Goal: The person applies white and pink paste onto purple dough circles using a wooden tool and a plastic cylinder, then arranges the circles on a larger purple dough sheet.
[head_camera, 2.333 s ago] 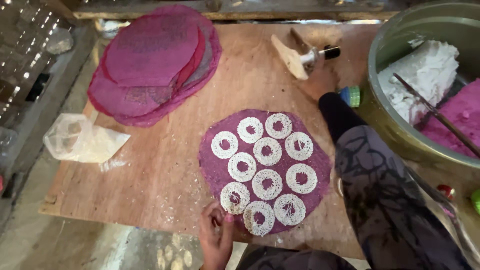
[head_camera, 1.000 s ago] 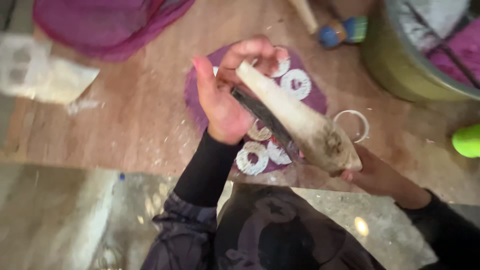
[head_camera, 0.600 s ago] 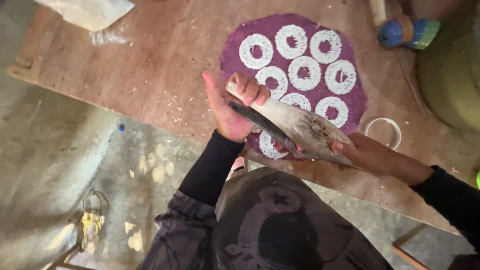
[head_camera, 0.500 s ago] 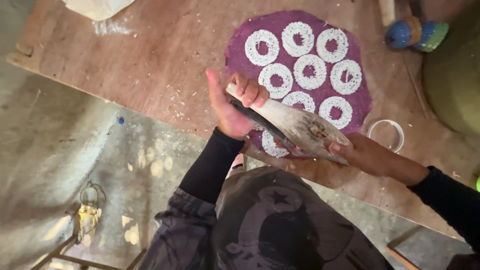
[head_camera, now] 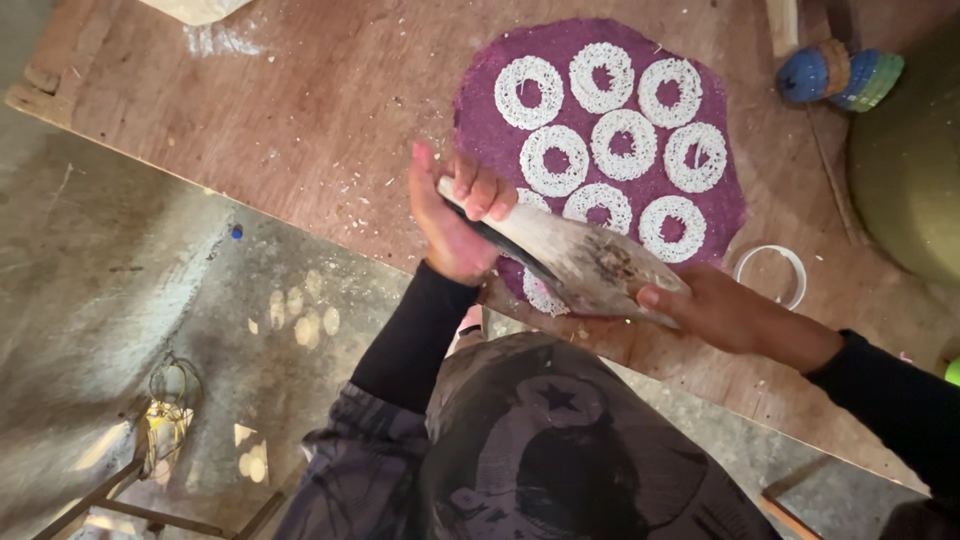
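Both hands hold a pale, flour-caked wooden scraper blade [head_camera: 575, 262] level over the near edge of the counter [head_camera: 300, 140].

Left hand [head_camera: 455, 215] is curled round the narrow end, fingers closed over the top; right hand [head_camera: 715, 310] grips the broad end, thumb on its face. Blade sits above the near rim of the flat round purple dough sheet [head_camera: 600, 150], apart from it as far as visible. Sheet carries ten white crumb rings, one part-hidden; none lifted. A white ring cutter [head_camera: 770, 277] lies just beside the sheet; a blue-and-green striped ball [head_camera: 840, 75] sits farther back.
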